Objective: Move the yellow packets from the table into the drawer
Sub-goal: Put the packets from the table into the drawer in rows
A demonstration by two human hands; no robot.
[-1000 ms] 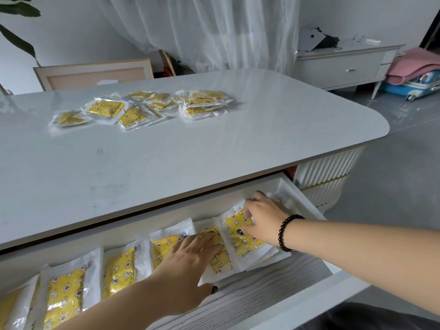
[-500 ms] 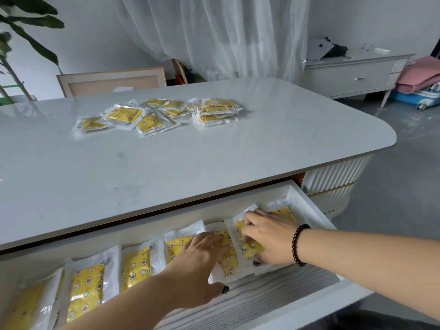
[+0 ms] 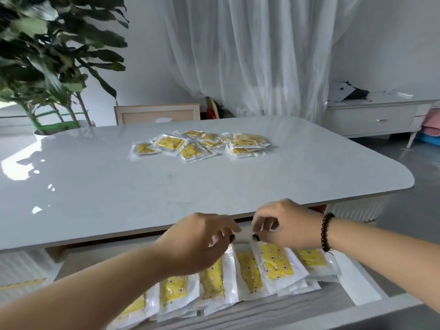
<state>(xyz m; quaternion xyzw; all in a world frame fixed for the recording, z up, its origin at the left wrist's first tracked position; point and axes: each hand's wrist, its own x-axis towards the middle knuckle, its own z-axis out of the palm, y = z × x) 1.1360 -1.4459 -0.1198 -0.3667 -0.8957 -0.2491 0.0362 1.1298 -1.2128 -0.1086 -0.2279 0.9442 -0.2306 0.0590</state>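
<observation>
White table (image 3: 119,186) fills the view, with yellow packets (image 3: 200,145) strewn at its far side. Below its near edge, the left hand (image 3: 202,241) and right hand (image 3: 283,225) hover loosely curled, grasping nothing, above a packet row (image 3: 250,272) in the open drawer (image 3: 364,296).

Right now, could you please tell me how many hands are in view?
2: the left hand and the right hand, side by side above the open drawer.

White curtain (image 3: 257,55), leafy plant (image 3: 47,55), sideboard (image 3: 371,120)
</observation>
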